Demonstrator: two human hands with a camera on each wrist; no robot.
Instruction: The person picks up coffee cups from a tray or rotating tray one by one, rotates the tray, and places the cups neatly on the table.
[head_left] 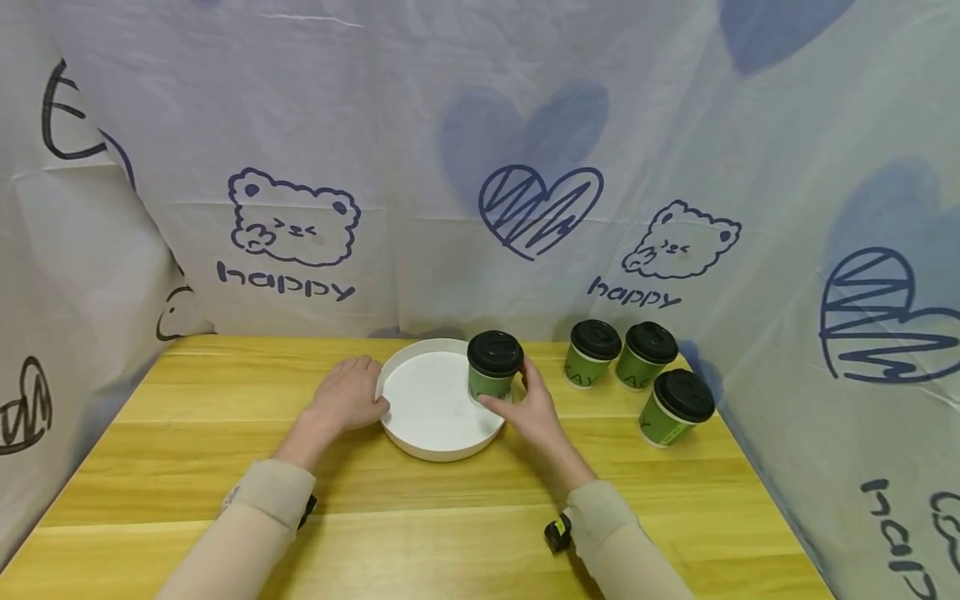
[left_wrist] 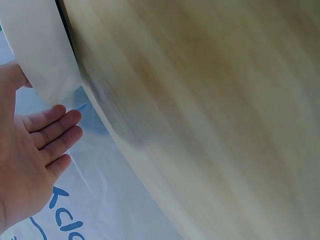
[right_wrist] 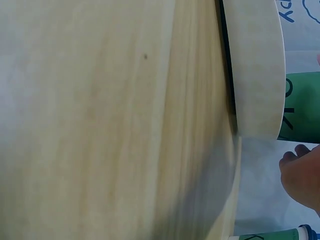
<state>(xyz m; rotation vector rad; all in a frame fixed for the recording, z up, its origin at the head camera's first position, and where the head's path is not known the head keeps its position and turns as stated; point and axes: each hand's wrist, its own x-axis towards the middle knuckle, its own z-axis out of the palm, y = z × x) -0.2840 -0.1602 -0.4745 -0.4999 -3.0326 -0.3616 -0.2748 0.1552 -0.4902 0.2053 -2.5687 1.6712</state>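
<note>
A round white tray (head_left: 431, 417) with a low wall lies on the table. My left hand (head_left: 348, 392) touches its left side, the thumb at the rim; in the left wrist view the fingers (left_wrist: 55, 135) of that hand extend beside the tray wall (left_wrist: 42, 50). At the tray's right side, my right hand (head_left: 536, 408) holds a green paper cup (head_left: 491, 383) with a black lid, thumb in front and fingers round the far side. That cup (right_wrist: 302, 107) shows behind the tray wall (right_wrist: 257, 65) in the right wrist view. Its base is partly hidden.
Three more lidded green paper cups stand at the right: one behind (head_left: 591, 358), one beside it (head_left: 645, 357), and one nearer the table's right edge (head_left: 672, 408). A printed white cloth (head_left: 420, 167) hangs behind the wooden table (head_left: 420, 533) and along its sides.
</note>
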